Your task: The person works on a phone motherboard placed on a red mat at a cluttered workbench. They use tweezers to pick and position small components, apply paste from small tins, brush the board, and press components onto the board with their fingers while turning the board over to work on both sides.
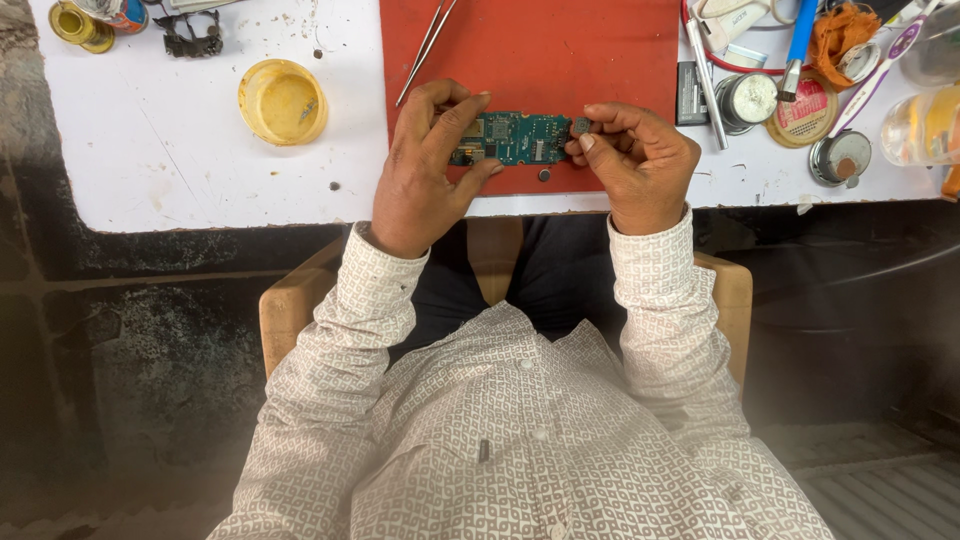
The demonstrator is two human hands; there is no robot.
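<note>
A small green circuit board [520, 137] lies lengthwise over the near edge of a red mat [540, 50]. My left hand [425, 170] grips the board's left end between thumb and fingers. My right hand [640, 160] pinches a small round grey part [581, 126] against the board's right end. A tiny dark round piece [543, 175] sits on the mat just below the board.
Metal tweezers [425, 45] lie on the mat's upper left. A yellow round dish [283, 100] stands on the white table [170, 150] to the left. To the right lie a small black block [690, 93], round tins [748, 98], a blue-handled tool [797, 40] and a red cable.
</note>
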